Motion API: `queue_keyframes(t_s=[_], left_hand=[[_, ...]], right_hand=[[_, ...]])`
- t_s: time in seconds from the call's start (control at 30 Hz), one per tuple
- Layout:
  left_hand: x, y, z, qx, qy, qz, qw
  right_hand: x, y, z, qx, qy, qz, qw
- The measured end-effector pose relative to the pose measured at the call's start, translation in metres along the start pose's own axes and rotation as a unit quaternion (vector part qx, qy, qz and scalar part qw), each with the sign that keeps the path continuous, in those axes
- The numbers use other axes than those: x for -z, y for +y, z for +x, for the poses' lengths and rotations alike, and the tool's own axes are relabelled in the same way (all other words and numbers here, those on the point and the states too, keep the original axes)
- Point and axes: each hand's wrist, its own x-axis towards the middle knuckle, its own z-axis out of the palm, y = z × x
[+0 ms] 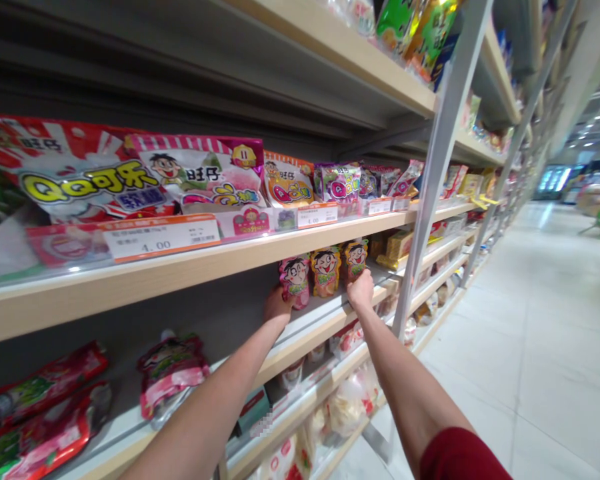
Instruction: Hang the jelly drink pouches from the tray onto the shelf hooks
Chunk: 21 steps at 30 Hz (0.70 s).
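Three cartoon-face pouches stand side by side on the shelf below the price-tag row. My left hand (279, 305) is at the lower left side of the pink pouch (296, 279), its fingers partly hidden behind it. In the middle stands a yellow-orange pouch (326, 270), touched by neither hand as far as I can see. At the right end, my right hand (361, 291) is closed on the lower part of a brownish pouch (355, 257). Both arms reach forward over the shelf edge (325, 315).
Bags of gummy candy (215, 175) line the shelf above, behind a price tag (163, 238). Pink-red pouches (173, 377) lie at lower left. A grey metal upright (443, 153) stands right of my right hand. Gold boxes (399, 247) sit beyond the pouches; pale floor (510, 347) stretches right.
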Motion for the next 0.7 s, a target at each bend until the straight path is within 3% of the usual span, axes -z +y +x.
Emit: queue_keyframes(t_s=[0.1,0.2,0.33,0.43,0.53,0.63,0.7], left_hand=[[0.001,-0.001,0.004,-0.027,0.018,0.036,0.999],[0.004,-0.003,0.002,-0.011,0.007,0.029,1.000],[0.034,-0.009,-0.033,0.006,0.005,-0.048,0.999],[0.081,-0.021,-0.085,-0.053,-0.034,-0.059,0.996],[0.143,-0.035,-0.150,-0.073,-0.030,-0.027,0.997],[0.203,-0.049,-0.208,-0.090,-0.007,0.033,0.995],[0.238,-0.061,-0.235,-0.068,0.015,0.073,0.995]], right_hand=[[-0.008,-0.002,0.009,0.001,-0.029,-0.004,1.000],[-0.002,0.001,0.001,0.013,-0.022,0.008,1.000],[0.024,0.002,-0.053,0.075,0.016,0.075,0.994],[0.043,-0.015,-0.123,0.171,-0.032,0.133,0.976],[0.058,-0.055,-0.192,0.283,-0.157,0.183,0.928],[0.065,-0.103,-0.239,0.365,-0.256,0.193,0.874],[0.063,-0.130,-0.258,0.376,-0.289,0.170,0.864]])
